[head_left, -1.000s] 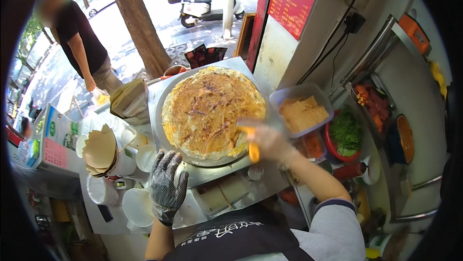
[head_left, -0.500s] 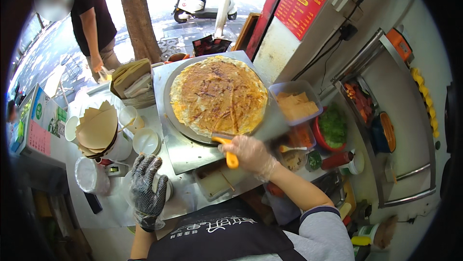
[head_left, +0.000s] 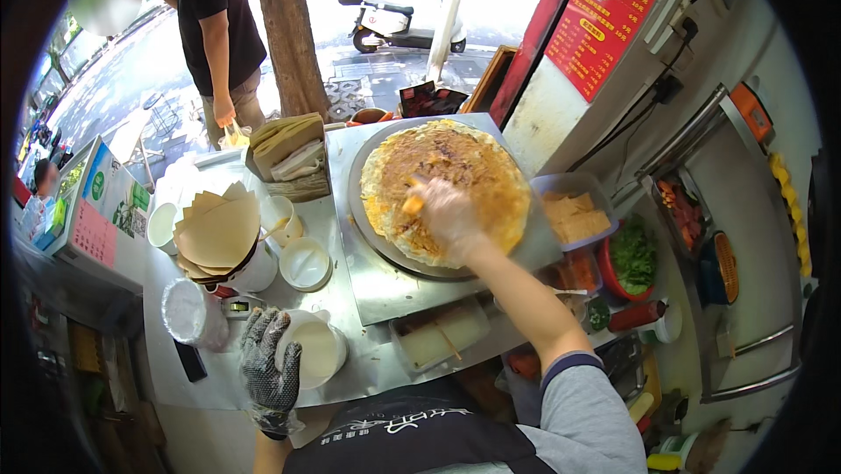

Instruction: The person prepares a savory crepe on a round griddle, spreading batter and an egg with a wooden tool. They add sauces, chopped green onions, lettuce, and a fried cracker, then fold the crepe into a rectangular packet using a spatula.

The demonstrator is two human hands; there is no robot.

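Observation:
My right hand (head_left: 451, 215), in a clear plastic glove, is closed on an orange-handled brush (head_left: 413, 204) over the middle of a large pancake (head_left: 499, 198). Motion blurs this hand, and the brush's head is hidden. Brown sauce covers much of the pancake, which lies flat on a round griddle (head_left: 357, 220). My left hand (head_left: 272, 367) wears a grey dotted glove with plastic film at the wrist. Its fingers are stretched out beside a white tub of pale batter (head_left: 317, 351), apparently holding nothing.
On the left stand a bucket topped with brown paper sheets (head_left: 219, 233), a white cup (head_left: 306, 264) and a phone (head_left: 189, 360). To the right are a tub of flat crackers (head_left: 575, 218) and a red bowl of lettuce (head_left: 632, 259). A person (head_left: 219, 45) stands beyond the counter.
My right hand has carried the brush from the pancake's near edge up to its middle. My left hand has shifted left off the batter tub. The view has swung, moving the scene rightward.

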